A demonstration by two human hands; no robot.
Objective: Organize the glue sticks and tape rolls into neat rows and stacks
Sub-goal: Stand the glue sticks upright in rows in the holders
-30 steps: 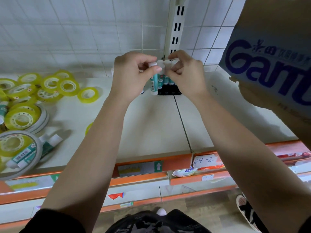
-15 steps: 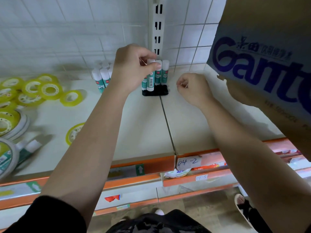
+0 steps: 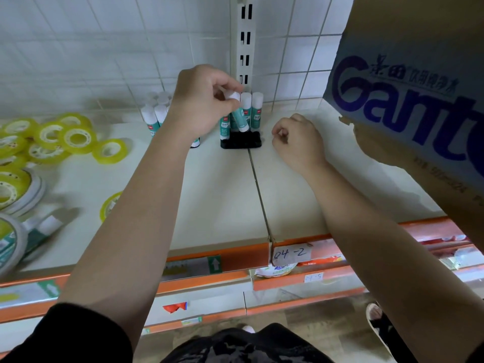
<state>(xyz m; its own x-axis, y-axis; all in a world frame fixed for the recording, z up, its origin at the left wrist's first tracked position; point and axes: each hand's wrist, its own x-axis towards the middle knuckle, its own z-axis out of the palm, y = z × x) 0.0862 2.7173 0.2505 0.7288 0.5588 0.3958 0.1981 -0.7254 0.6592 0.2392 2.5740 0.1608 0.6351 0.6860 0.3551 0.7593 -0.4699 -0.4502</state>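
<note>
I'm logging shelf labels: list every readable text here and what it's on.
"Gant", cut off by the frame: cardboard box.
"04-2", handwritten: white tag on the shelf edge.
Too blurred to read: the box's smaller print, labels on the glue sticks, lower tag, price strip.

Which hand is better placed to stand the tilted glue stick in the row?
Left. The left hand pinches the tilted glue stick at its cap, over the black base. The right hand rests empty beside it.
</note>
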